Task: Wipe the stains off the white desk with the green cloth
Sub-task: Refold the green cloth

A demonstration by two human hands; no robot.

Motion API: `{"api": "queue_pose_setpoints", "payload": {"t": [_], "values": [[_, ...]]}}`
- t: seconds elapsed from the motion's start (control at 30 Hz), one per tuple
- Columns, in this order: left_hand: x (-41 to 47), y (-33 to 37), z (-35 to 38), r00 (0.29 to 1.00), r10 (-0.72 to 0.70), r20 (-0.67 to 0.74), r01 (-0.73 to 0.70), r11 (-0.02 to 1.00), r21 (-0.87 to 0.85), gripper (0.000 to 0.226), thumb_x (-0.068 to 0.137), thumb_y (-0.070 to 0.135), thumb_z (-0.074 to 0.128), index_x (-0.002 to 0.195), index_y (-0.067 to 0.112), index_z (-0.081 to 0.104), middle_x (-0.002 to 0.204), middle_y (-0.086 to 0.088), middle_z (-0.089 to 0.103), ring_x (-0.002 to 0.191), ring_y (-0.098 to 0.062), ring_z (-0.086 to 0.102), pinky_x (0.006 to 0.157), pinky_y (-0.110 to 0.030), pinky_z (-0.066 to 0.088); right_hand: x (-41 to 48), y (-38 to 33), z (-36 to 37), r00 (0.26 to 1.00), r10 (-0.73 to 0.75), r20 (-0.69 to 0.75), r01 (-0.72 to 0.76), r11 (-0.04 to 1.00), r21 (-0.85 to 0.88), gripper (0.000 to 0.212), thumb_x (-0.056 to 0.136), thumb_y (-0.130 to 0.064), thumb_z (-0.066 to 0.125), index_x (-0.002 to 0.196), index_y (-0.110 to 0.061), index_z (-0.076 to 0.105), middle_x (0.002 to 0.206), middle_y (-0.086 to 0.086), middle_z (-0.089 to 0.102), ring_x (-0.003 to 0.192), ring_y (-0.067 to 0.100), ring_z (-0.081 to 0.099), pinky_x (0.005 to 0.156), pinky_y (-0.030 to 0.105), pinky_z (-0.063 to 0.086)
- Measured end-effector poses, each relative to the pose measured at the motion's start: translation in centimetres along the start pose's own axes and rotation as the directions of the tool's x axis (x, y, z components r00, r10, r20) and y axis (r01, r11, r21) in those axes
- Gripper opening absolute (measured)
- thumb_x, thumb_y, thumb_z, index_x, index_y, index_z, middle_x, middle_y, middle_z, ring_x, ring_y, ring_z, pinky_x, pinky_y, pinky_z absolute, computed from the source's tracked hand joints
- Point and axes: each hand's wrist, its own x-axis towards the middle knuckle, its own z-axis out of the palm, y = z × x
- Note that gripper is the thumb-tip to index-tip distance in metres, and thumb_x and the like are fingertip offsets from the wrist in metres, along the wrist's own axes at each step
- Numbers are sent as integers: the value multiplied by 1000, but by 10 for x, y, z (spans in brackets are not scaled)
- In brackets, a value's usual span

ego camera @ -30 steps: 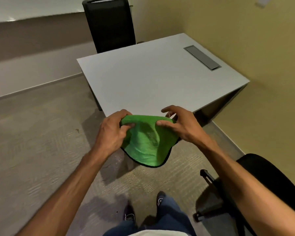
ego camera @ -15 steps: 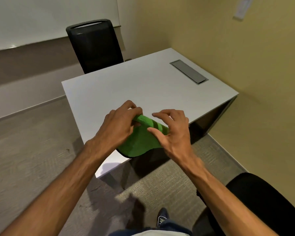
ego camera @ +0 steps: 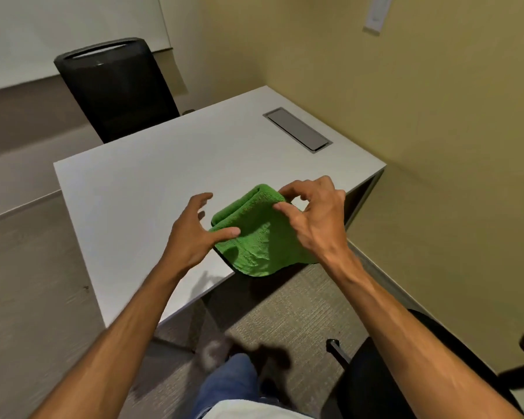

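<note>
The green cloth (ego camera: 254, 237) is folded over on itself and hangs at the near edge of the white desk (ego camera: 164, 182), its lower part past the edge. My right hand (ego camera: 318, 219) pinches its upper right corner between thumb and forefinger. My left hand (ego camera: 191, 234) is spread at the cloth's left side, with the thumb resting on the fabric and the fingers straight. I can make out no stains on the desk top.
A black office chair (ego camera: 115, 86) stands behind the desk's far left corner. A grey cable flap (ego camera: 297, 130) is set into the desk near the yellow wall (ego camera: 436, 146). Another black chair (ego camera: 375, 373) is at my lower right, on the carpet.
I have stepped closer to the desk. The cloth went from hanging unfolded between both hands to folded over the desk's near edge, and my left hand has let go and spread.
</note>
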Motion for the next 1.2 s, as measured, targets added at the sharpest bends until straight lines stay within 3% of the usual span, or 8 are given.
{"api": "queue_pose_setpoints", "payload": {"t": [0.17, 0.3, 0.43, 0.63, 0.83, 0.97, 1.07, 1.2], "values": [[52, -9, 38, 990, -27, 140, 47, 988, -144, 62, 73, 13, 87, 128, 28, 60, 123, -2, 66, 115, -23, 63, 99, -43, 53, 37, 33, -24, 988, 152, -12, -151, 986, 68, 19, 81, -32, 86, 92, -41, 74, 81, -31, 51, 87, -7, 45, 100, 53, 47], [105, -2, 69, 984, 28, 178, -23, 999, -33, 34, 78, 18, 83, 108, 28, 71, 107, 2, 69, 103, -20, 65, 91, -43, 54, 74, 61, -32, 975, 223, -24, -220, 973, 73, 24, 81, -31, 86, 87, -46, 69, 85, -27, 52, 88, -2, 49, 102, 56, 48], [163, 9, 94, 980, 85, 179, -77, 996, -53, 13, 84, 21, 77, 93, 25, 70, 97, 7, 72, 97, -16, 66, 83, -36, 51, 117, 101, -32, 958, 282, -53, -278, 958, 64, 16, 81, -31, 86, 90, -38, 76, 82, -26, 62, 88, 6, 55, 99, 47, 49], [256, 46, 125, 985, 126, 121, -111, 986, -124, 16, 83, 32, 79, 94, 30, 67, 91, -2, 73, 91, -27, 68, 87, -49, 57, 189, 172, -30, 884, 456, -106, -435, 883, 175, 11, 85, -19, 84, 88, -25, 76, 79, -16, 71, 75, -2, 62, 76, 23, 52], [336, 75, 167, 990, 39, 133, -11, 979, -203, 24, 74, 32, 86, 86, 20, 69, 77, 2, 66, 71, -16, 70, 75, -43, 64, 240, 232, -28, 805, 580, -123, -544, 806, 235, 28, 89, -12, 80, 77, -32, 64, 71, -10, 61, 66, 4, 56, 74, 35, 56], [369, 86, 195, 975, -31, 220, 86, 965, -246, 26, 75, 26, 87, 86, 11, 69, 77, -4, 68, 65, -17, 73, 62, -33, 62, 267, 270, -31, 760, 647, -64, -621, 752, 220, 21, 91, -12, 78, 81, -26, 66, 73, -6, 63, 76, 22, 65, 82, 57, 63], [389, 90, 220, 960, -102, 260, 177, 943, -283, 28, 78, 20, 84, 90, 2, 67, 78, -13, 71, 66, -22, 73, 59, -30, 59, 290, 303, -31, 746, 665, -33, -653, 740, 160, 10, 91, -15, 79, 89, -20, 70, 81, -3, 67, 86, 31, 71, 84, 57, 62], [417, 88, 256, 932, -195, 306, 295, 898, -326, 19, 83, 14, 79, 89, 1, 67, 81, -15, 72, 63, -23, 74, 58, -30, 60, 326, 354, -28, 733, 680, 7, -678, 730, 87, 13, 88, -13, 82, 84, -19, 70, 76, -3, 67, 73, 22, 65, 81, 56, 63]]}}
